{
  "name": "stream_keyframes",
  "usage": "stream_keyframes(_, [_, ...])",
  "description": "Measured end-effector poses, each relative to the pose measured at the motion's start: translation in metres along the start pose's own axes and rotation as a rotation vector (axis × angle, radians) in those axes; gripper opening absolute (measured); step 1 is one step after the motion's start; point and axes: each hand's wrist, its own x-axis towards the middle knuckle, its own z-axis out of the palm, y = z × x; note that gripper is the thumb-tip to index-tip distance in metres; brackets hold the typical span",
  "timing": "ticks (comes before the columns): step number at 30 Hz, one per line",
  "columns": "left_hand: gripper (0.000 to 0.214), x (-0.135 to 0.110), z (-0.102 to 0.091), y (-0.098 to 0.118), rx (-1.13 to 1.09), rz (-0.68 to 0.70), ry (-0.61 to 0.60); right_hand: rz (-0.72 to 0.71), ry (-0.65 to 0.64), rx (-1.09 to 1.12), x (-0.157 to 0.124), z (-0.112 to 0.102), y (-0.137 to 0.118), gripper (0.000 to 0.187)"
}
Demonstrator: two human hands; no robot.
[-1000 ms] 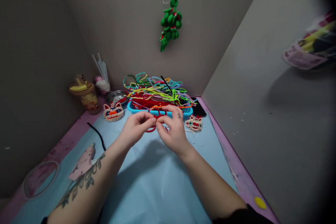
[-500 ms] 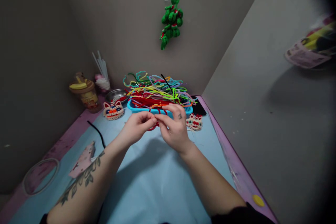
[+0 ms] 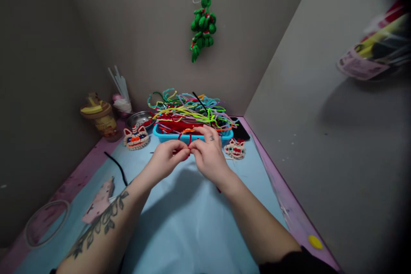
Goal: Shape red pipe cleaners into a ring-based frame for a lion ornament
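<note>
My left hand (image 3: 170,154) and my right hand (image 3: 208,152) meet above the middle of the table, thumbs and fingertips pinched together. Between them they grip a red pipe cleaner (image 3: 190,139), bent into a loop that rises over the fingertips. The exact spot where it is pinched is mostly hidden by my fingers. Just behind my hands stands a blue basket (image 3: 171,138) heaped with many-coloured pipe cleaners (image 3: 186,113). A cream lion-head figure (image 3: 136,139) lies left of the basket, and a smaller one (image 3: 235,150) lies to the right of my right hand.
At the back left are a metal bowl (image 3: 139,117), a lidded cup (image 3: 104,122) and a holder with white sticks (image 3: 122,98). A black pipe cleaner (image 3: 117,166), a pink glue gun (image 3: 101,201) and a clear ring (image 3: 46,224) lie left. A phone (image 3: 241,130) rests behind right.
The view has shifted slightly to the right. My hands stay pinched together; the red pipe cleaner's loop has turned a little, and a red end now shows below my right wrist.
</note>
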Motion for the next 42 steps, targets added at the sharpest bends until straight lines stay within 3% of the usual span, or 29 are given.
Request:
stream_keyframes(4, [0.024,0.004,-0.005,-0.003,-0.445,-0.245,-0.108,-0.061,0.018,-0.032,0.001,-0.005,-0.003,0.015])
stream_keyframes(8, [0.023,0.006,-0.008,-0.007,-0.634,-0.34,-0.145,-0.114,0.06,-0.094,0.0,-0.007,-0.005,0.013])
stream_keyframes(19, [0.023,0.004,-0.007,-0.017,-0.852,-0.419,-0.309,-0.235,0.09,-0.183,0.0,-0.009,-0.003,0.017])
stream_keyframes(28, [0.021,0.004,-0.004,-0.019,-0.933,-0.44,-0.355,-0.312,0.052,-0.204,0.001,-0.013,-0.001,0.019])
stream_keyframes(33, [0.023,0.005,-0.003,-0.019,-0.885,-0.425,-0.383,-0.304,0.028,-0.163,0.002,-0.015,0.0,0.019])
stream_keyframes(36, [0.025,0.004,-0.001,-0.014,-0.761,-0.358,-0.308,-0.248,0.002,-0.116,0.003,-0.016,0.0,0.018])
stream_keyframes(39, [0.025,0.002,0.003,-0.005,-0.523,-0.19,-0.184,-0.126,-0.02,-0.016,0.003,-0.016,0.0,0.016])
stream_keyframes(42, [0.021,-0.003,0.006,0.004,-0.077,0.061,-0.052,0.049,-0.052,0.132,0.004,-0.014,0.001,0.016])
